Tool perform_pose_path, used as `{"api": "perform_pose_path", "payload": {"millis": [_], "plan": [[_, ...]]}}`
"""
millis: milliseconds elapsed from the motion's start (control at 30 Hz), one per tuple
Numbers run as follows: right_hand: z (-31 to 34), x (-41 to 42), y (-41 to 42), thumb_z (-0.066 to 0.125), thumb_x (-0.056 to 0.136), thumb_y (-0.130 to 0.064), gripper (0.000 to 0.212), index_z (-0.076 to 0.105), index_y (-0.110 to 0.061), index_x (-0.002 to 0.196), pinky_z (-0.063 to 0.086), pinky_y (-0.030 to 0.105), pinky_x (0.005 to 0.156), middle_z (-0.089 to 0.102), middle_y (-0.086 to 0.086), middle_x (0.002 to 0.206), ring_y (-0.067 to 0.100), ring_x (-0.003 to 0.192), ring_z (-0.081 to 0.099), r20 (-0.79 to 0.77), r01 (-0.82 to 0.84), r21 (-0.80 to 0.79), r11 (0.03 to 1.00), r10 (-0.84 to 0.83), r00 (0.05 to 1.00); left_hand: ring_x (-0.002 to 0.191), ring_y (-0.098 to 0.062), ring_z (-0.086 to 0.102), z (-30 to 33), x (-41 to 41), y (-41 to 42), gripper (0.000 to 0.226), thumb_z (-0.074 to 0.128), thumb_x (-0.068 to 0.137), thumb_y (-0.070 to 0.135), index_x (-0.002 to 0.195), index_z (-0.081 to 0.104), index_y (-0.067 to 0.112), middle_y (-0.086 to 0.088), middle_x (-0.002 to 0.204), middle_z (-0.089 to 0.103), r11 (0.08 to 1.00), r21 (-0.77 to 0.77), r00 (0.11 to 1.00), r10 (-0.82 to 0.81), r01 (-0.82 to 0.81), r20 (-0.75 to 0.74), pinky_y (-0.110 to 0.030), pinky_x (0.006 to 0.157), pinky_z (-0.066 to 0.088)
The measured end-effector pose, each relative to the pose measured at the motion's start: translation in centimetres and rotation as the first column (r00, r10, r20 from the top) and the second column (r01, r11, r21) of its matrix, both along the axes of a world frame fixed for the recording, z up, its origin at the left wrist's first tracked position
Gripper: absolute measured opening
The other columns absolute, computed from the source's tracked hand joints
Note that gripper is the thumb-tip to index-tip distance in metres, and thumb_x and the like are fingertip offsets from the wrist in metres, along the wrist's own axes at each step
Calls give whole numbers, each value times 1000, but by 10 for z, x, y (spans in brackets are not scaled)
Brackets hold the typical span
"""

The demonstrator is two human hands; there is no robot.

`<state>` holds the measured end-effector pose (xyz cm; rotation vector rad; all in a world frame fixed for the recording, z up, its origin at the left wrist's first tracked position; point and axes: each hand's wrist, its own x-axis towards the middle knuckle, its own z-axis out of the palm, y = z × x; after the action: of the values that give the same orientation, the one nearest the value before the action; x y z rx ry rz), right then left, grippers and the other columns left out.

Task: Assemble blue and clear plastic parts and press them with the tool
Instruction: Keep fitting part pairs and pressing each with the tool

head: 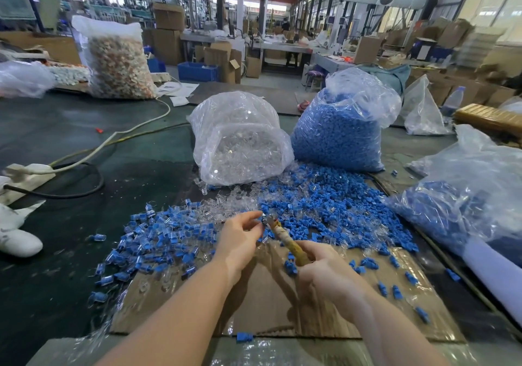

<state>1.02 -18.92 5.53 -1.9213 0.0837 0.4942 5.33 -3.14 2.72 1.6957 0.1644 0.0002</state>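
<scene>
Cardboard sheet (282,309): we are working over it; it is lying flat at the near edge of the table, with stray blue parts scattered on it.
Right hand (324,269): we are gripping the tool (285,238) by its handle, fingers curled round it, with the metal tip pointing away from us toward the left hand.
Left hand (240,238): we are holding it just beside the tool tip, with thumb and fingers pinching at a small part there; the part itself is too small to identify.
Assembled pieces (152,241): we are seeing a pile of joined blue-and-clear pieces lying to the left of the hands.
Loose clear parts (226,207): these are lying just beyond the hands.
Loose blue parts (324,204): these are spreading to the right of the clear ones and touching them.
Clear parts bag (240,139): it is standing behind the loose piles.
Blue parts bag (341,128): it is standing just beside the clear bag, to its right.
Power strip (25,170): it is lying far left, with cables running off across the table.
</scene>
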Motion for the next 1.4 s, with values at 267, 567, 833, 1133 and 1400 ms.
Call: {"api": "perform_pose_path", "payload": {"millis": [267, 567, 833, 1133, 1400], "plan": [[3, -2, -3, 48, 65, 7, 25, 59, -10, 80, 41, 21, 50, 54, 6, 73, 16, 64, 52, -70, -84, 85, 993, 90, 993, 82, -16, 65, 3, 0, -2, 23, 61, 83, -2, 92, 66, 18, -4, 89, 67, 979, -166, 993, 110, -116, -46, -22, 70, 55], [-4, 8, -10, 52, 77, 3, 28, 56, -11, 101, 41, 25, 56, 51, 5, 87, 17, 71, 49, 126, 94, -187, 978, -71, 989, 60, -12, 57, -2, 1, 22, 29, 52, 89, -4, 108, 65, 14, -5, 101, 65, 939, 150, 951, 308, -310, 36, -22, 51, 46], [-30, 21, -34, 57, 87, -45, 57, 36, -22, 135, 29, 43, 104, 42, 8, 135, 27, 126, 36, 342, 285, -805, 521, 14, 940, 93, -11, 45, -16, 2, 54, 47, 44, 88, -13, 129, 54, 10, -5, 118, 49, 692, 658, 955, 198, -297, 223, -13, 63, 38], [-49, 24, -49, 38, 90, -61, 72, 19, -20, 145, 35, 38, 101, 40, 10, 134, 27, 125, 38, 338, 298, -884, 361, 52, 940, 136, -19, 28, -26, 0, 52, 43, 42, 94, 1, 134, 47, 15, -1, 142, 42, 511, 822, 964, 62, -252, 258, -35, 116, 19], [-51, 25, -48, 32, 92, -61, 72, 12, -20, 147, 21, 48, 111, 31, 11, 144, 29, 134, 28, 293, 264, -909, 322, 46, 955, 99, 1, 43, -34, -18, 5, 27, 52, 92, 12, 117, 60, 16, 5, 112, 59, 737, 668, 923, -176, -106, 341, -8, 92, 26]]}}
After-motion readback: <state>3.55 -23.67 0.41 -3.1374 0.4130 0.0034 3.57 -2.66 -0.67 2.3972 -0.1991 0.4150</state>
